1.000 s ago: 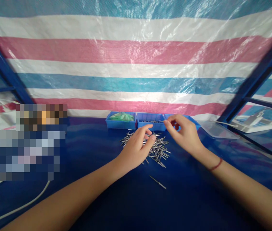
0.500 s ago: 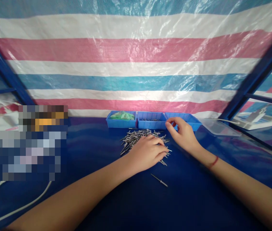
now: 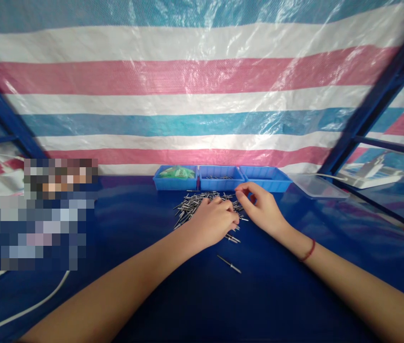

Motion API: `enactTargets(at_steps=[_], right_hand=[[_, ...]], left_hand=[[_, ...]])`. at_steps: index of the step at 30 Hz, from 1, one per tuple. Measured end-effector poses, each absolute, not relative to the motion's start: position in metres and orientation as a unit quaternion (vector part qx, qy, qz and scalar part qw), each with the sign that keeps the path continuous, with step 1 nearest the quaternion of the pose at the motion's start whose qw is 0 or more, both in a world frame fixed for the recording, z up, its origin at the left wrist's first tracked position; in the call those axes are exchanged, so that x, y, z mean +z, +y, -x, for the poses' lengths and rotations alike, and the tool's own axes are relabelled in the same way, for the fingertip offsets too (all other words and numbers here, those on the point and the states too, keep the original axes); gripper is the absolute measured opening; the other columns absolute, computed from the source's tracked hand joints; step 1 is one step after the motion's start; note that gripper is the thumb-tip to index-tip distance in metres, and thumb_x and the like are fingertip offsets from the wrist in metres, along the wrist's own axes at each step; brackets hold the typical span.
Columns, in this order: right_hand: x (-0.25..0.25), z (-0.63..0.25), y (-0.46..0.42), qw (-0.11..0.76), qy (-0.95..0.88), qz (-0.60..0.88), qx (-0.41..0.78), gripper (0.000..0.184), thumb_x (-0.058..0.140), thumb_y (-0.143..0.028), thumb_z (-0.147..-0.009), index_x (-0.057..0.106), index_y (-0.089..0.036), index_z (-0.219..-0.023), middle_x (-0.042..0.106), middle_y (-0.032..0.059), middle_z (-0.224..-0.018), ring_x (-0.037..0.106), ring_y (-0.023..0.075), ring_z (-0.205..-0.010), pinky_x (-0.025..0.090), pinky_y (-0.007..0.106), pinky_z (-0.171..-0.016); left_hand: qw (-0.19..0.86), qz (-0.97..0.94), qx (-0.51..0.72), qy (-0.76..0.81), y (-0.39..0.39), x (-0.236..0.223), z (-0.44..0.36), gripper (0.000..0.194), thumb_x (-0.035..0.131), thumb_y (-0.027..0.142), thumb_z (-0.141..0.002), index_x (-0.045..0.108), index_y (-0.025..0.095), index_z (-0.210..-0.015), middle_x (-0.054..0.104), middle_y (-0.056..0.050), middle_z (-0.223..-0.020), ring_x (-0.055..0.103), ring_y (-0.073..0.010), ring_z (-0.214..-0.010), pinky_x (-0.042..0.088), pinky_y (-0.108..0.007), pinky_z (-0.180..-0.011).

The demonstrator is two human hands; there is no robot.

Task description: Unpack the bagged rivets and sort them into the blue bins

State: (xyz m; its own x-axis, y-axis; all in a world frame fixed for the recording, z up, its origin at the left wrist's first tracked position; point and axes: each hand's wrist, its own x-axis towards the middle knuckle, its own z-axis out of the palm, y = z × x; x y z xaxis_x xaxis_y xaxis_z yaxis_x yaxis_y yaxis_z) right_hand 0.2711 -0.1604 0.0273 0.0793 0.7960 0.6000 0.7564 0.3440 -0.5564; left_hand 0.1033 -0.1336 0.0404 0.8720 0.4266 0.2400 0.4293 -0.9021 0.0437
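A heap of small metal pins (image 3: 191,206) lies on the blue table (image 3: 144,267), just in front of three blue trays. My left hand (image 3: 213,224) rests on the heap with its fingers curled down into the pins. Right beside it, my right hand (image 3: 261,209) is held in a pinch at the heap's right edge; what it pinches is too small to make out. A red string circles my right wrist (image 3: 307,250). One stray pin (image 3: 229,264) lies alone nearer to me.
The left tray (image 3: 175,177) holds green pieces, the middle tray (image 3: 220,178) a few pins, the right tray (image 3: 266,177) looks bare. A clear plastic lid (image 3: 316,186) lies at the right, white cables (image 3: 26,307) at the left. A striped tarp (image 3: 194,95) closes the back.
My left hand came down onto the pins and curled shut. My right hand dropped from the right tray toward the heap, close to the left hand.
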Motion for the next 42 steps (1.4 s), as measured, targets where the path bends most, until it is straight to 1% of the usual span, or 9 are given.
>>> enactTargets(at_steps=[12,16,19,24,28,31,35,37,42], right_hand=[[0.026,-0.268,-0.162,0.456,-0.685,0.567,0.035,0.012,0.048,-0.028,-0.086,0.057,-0.02,-0.089,0.064,0.0048,-0.086,0.059,0.0184,-0.073,0.045,0.031,-0.066],[0.028,-0.267,-0.163,0.457,-0.686,0.565,0.036,0.013,0.049,-0.028,-0.086,0.058,-0.02,-0.088,0.064,0.005,-0.086,0.059,0.0188,-0.075,0.044,0.031,-0.065],[0.03,-0.266,-0.166,0.467,-0.675,0.569,0.057,0.015,0.048,-0.03,-0.087,0.059,-0.019,-0.087,0.065,0.005,-0.085,0.059,0.0186,-0.074,0.044,0.031,-0.065],[0.033,-0.259,-0.172,0.467,-0.697,0.523,0.152,0.018,0.049,-0.032,-0.087,0.06,-0.019,-0.086,0.064,0.0043,-0.083,0.058,0.0173,-0.073,0.044,0.031,-0.067],[0.032,-0.25,-0.176,0.472,-0.695,0.485,0.243,0.019,0.052,-0.036,-0.086,0.059,-0.018,-0.087,0.061,0.0034,-0.079,0.055,0.0156,-0.069,0.044,0.029,-0.064],[0.033,-0.247,-0.177,0.478,-0.682,0.482,0.274,0.022,0.052,-0.038,-0.086,0.059,-0.018,-0.085,0.057,0.0014,-0.071,0.052,0.0139,-0.063,0.041,0.028,-0.059],[0.037,-0.246,-0.178,0.476,-0.665,0.483,0.313,0.027,0.049,-0.041,-0.088,0.058,-0.018,-0.078,0.051,-0.0016,-0.061,0.047,0.0112,-0.056,0.037,0.025,-0.053],[0.04,-0.245,-0.18,0.478,-0.651,0.478,0.345,0.031,0.048,-0.042,-0.089,0.058,-0.018,-0.074,0.052,-0.0014,-0.06,0.046,0.0104,-0.054,0.035,0.025,-0.052],[0.043,-0.235,-0.188,0.51,-0.548,0.422,0.511,0.034,0.052,-0.046,-0.086,0.06,-0.016,-0.074,0.053,-0.0004,-0.063,0.045,0.0086,-0.054,0.032,0.022,-0.049]], left_hand=[[0.032,0.972,-0.089,-0.217,-0.141,0.039,-0.098,0.014,0.046,0.015,-0.089,0.06,0.018,-0.093,0.057,-0.006,-0.102,0.051,-0.0254,-0.095,0.042,-0.039,-0.074],[0.03,0.967,-0.145,-0.207,-0.139,0.031,-0.096,0.014,0.044,0.014,-0.09,0.057,0.017,-0.092,0.056,-0.008,-0.107,0.05,-0.0252,-0.1,0.042,-0.039,-0.078],[-0.044,0.937,-0.249,-0.239,-0.135,0.026,-0.098,0.013,0.042,0.017,-0.092,0.055,0.016,-0.091,0.056,-0.008,-0.104,0.05,-0.0227,-0.099,0.041,-0.038,-0.084],[-0.255,0.815,-0.425,-0.299,-0.134,0.027,-0.105,0.015,0.038,0.022,-0.094,0.051,0.017,-0.09,0.058,-0.005,-0.09,0.055,-0.0175,-0.087,0.044,-0.032,-0.082],[-0.38,0.735,-0.473,-0.303,-0.137,0.027,-0.106,0.015,0.04,0.024,-0.093,0.053,0.017,-0.099,0.061,-0.005,-0.098,0.058,-0.0163,-0.092,0.045,-0.029,-0.084],[-0.416,0.714,-0.481,-0.292,-0.138,0.027,-0.104,0.02,0.04,0.024,-0.093,0.055,0.017,-0.104,0.061,-0.007,-0.107,0.058,-0.017,-0.098,0.045,-0.029,-0.086],[-0.426,0.714,-0.479,-0.282,-0.139,0.028,-0.102,0.022,0.039,0.028,-0.094,0.057,0.017,-0.094,0.063,-0.005,-0.094,0.06,-0.0166,-0.088,0.047,-0.029,-0.078],[-0.412,0.714,-0.49,-0.282,-0.14,0.03,-0.102,0.019,0.041,0.028,-0.093,0.058,0.018,-0.093,0.061,-0.006,-0.1,0.059,-0.0174,-0.092,0.048,-0.029,-0.076],[-0.393,0.72,-0.509,-0.26,-0.144,0.031,-0.101,0.019,0.045,0.028,-0.092,0.061,0.018,-0.092,0.056,-0.007,-0.107,0.056,-0.0195,-0.101,0.05,-0.028,-0.073]])
